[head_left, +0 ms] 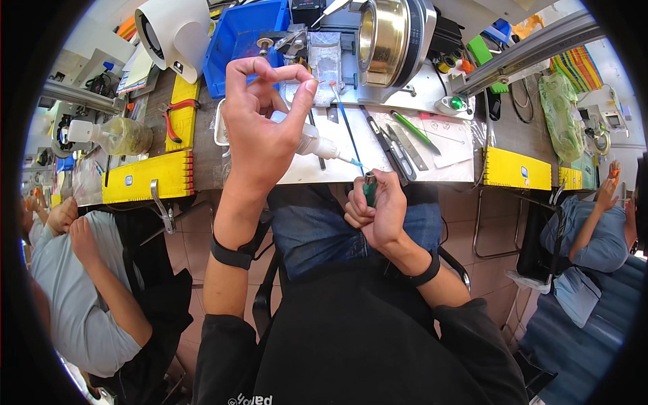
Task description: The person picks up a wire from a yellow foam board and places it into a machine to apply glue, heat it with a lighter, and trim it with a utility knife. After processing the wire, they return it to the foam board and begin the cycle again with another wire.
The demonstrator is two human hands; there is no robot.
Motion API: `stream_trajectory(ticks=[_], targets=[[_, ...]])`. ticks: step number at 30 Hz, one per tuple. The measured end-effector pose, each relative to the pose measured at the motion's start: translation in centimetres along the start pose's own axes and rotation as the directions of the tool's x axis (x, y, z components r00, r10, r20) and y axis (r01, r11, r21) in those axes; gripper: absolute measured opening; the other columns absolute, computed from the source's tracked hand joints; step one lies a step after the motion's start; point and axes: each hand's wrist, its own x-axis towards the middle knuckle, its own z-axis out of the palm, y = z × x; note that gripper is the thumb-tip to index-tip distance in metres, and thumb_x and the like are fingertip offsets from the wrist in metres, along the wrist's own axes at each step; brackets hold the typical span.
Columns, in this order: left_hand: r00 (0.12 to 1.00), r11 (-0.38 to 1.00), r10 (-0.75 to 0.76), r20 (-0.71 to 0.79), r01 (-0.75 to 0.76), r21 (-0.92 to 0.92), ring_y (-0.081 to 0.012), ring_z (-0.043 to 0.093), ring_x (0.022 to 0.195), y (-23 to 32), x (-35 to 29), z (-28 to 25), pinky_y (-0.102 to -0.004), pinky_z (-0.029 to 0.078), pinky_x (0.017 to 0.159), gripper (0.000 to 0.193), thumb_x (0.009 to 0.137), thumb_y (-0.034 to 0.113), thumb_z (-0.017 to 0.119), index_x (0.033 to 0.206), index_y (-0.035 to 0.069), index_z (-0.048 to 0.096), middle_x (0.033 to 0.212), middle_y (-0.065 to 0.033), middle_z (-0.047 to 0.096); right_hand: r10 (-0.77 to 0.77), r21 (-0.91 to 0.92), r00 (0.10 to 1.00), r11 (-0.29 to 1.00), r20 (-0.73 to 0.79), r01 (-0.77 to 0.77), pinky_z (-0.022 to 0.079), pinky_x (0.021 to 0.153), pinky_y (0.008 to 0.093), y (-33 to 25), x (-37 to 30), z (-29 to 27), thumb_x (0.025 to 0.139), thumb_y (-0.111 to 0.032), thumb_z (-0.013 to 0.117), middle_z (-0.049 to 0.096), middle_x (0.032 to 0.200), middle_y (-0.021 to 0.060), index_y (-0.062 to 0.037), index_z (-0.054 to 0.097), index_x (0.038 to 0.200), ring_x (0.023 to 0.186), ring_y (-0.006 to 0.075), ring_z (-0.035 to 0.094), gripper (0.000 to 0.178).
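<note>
My left hand is raised over the bench edge, thumb and forefinger tips pinched together. A thin speck shows at the pinch, too small to name. Partly hidden behind this hand is a white squeeze bottle with a narrow nozzle; I cannot tell whether it rests on the bench or touches the hand. My right hand is wrapped round a green lighter with a metal top, held upright just off the bench's front edge. Above the lighter's top are the nozzle tip, light blue, and the lower end of a slim dark blue rod.
Tweezers, a green pen and a steel ruler lie at the right. A brass-coloured round machine part and a blue bin stand behind. Red-handled pliers lie left. Other people sit on both sides.
</note>
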Motion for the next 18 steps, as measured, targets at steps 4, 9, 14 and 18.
stream_trajectory(ticks=[4, 9, 14, 18], targets=[[0.999, 0.999, 0.034, -0.019, -0.034, 0.01, -0.0013, 0.049, 0.056, -0.3, 0.3, -0.2, -0.0169, 0.035, 0.049, 0.038, 0.083, 0.002, 0.069, 0.102, 0.006, 0.037, 0.09, -0.0061, 0.07, -0.003, -0.011, 1.0, 1.0, -0.01, 0.003, 0.012, 0.037, 0.0252, -0.1, 0.0, 0.3, 0.096, -0.045, 0.032, 0.018, 0.046, -0.0052, -0.0078, 0.037, 0.058, 0.038, 0.0078, 0.013, 0.054], [0.999, 1.0, 0.009, -0.037, -0.01, -0.025, -0.0016, 0.049, 0.056, 0.2, 0.2, 0.0, -0.0174, 0.035, 0.049, 0.038, 0.082, 0.001, 0.069, 0.101, 0.006, 0.037, 0.089, -0.0061, 0.07, -0.178, -0.225, 0.969, 0.965, -0.173, 0.137, 0.017, 0.04, 0.0234, -1.1, -1.7, 1.2, 0.099, -0.046, 0.036, 0.028, 0.049, -0.0035, -0.0045, 0.05, 0.07, 0.041, 0.0063, 0.022, 0.052], [0.997, 1.0, 0.005, -0.083, -0.003, 0.021, -0.0027, 0.046, 0.051, -0.1, -0.4, 0.4, -0.0186, 0.034, 0.046, 0.035, 0.081, 0.0, 0.07, 0.096, 0.006, 0.039, 0.085, -0.0062, 0.07, -0.789, -0.908, 0.614, 0.262, -0.007, 0.326, 0.035, 0.051, 0.0253, -6.1, -1.3, -1.3, 0.096, -0.024, 0.057, 0.048, 0.058, 0.0024, -0.0011, 0.059, 0.087, 0.053, 0.0106, 0.044, 0.025], [0.997, 0.998, 0.038, -0.073, -0.035, 0.052, -0.0037, 0.048, 0.05, 0.0, -0.6, 0.3, -0.0192, 0.036, 0.045, 0.035, 0.081, 0.001, 0.07, 0.095, 0.006, 0.039, 0.084, -0.0069, 0.07, -0.814, -0.964, 0.532, -0.263, 0.233, 0.019, 0.045, 0.063, 0.0337, -10.2, 0.0, -1.7, 0.089, -0.021, 0.066, 0.064, 0.079, 0.0121, -0.0012, 0.065, 0.088, 0.067, 0.0227, 0.058, 0.02]])
